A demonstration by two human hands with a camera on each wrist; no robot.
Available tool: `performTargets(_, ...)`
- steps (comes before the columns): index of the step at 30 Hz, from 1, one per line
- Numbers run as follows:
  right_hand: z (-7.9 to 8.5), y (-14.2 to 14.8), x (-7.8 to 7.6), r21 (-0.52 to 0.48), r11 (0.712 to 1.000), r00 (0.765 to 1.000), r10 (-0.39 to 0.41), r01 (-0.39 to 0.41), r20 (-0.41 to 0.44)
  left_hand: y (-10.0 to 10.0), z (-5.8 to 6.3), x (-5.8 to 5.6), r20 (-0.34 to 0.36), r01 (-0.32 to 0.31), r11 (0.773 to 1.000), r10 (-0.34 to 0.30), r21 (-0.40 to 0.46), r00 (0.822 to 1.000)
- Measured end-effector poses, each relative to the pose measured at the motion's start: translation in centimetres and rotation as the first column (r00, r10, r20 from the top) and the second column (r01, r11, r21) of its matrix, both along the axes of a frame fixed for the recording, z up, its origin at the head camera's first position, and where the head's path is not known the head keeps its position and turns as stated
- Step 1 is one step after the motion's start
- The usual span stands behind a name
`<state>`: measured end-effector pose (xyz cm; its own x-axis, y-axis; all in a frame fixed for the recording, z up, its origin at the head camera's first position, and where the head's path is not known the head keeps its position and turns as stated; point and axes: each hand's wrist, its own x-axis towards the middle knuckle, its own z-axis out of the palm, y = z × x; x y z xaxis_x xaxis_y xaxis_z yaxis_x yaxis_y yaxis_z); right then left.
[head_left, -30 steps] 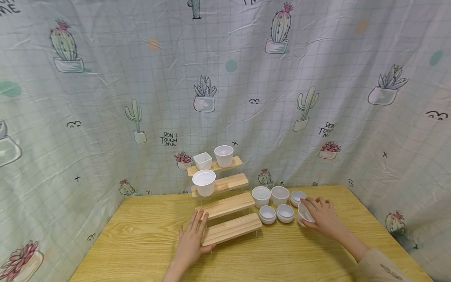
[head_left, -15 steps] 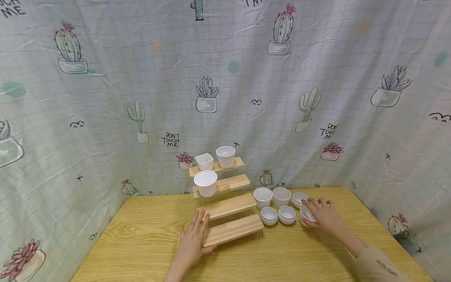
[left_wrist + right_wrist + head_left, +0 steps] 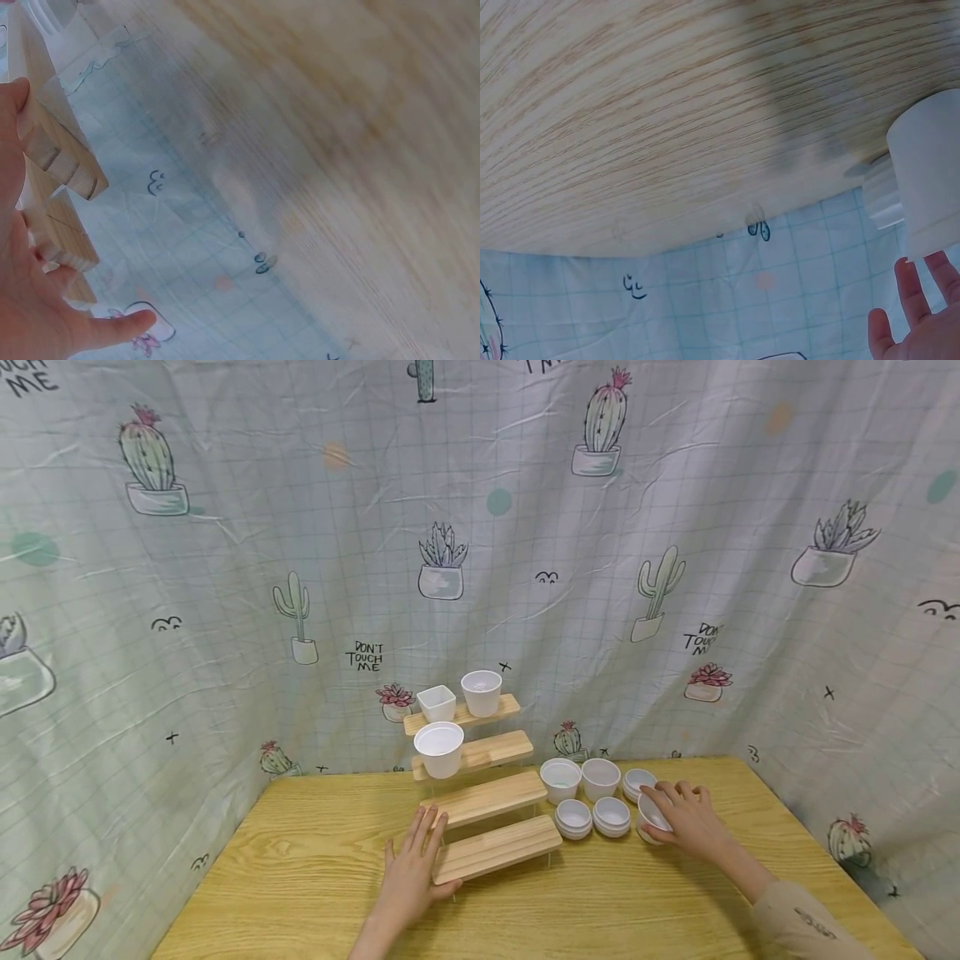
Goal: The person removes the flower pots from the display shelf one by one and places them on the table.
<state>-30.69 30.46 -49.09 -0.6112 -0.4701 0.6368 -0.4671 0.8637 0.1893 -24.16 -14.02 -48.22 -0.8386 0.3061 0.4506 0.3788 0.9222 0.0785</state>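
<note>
As our left hand (image 3: 407, 878), fingers (image 3: 435, 835) spread, touches the tiered wooden stand (image 3: 498, 850), long axis receding rightward, our right hand (image 3: 693, 821) pinches a white pot (image 3: 651, 816), mouth upward.

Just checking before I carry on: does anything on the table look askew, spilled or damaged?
No spill or damage shows. The wooden stand looks askew: it sits at an angle to the back edge of the table. The left hand touches its left end. The three white pots on it look upright.
</note>
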Motion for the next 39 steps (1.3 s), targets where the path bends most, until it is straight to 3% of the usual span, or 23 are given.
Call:
performTargets(16,-0.19,0.00,-0.75,0.006,1.000,1.000,-0.010,0.010,0.012,-0.13,-0.29,-0.21,-0.045,0.002,1.000,-0.002,-0.008,0.999)
performTargets(31,-0.32,-0.23,-0.67,-0.007,0.999,0.998,-0.039,0.039,0.059,-0.05,-0.21,-0.09,-0.017,-0.005,1.000,0.005,-0.006,1.000)
performTargets(39,-0.33,-0.16,-0.71,-0.020,0.999,0.998,-0.030,0.031,0.047,-0.04,-0.26,-0.15,-0.042,0.003,1.000,-0.002,0.011,0.999)
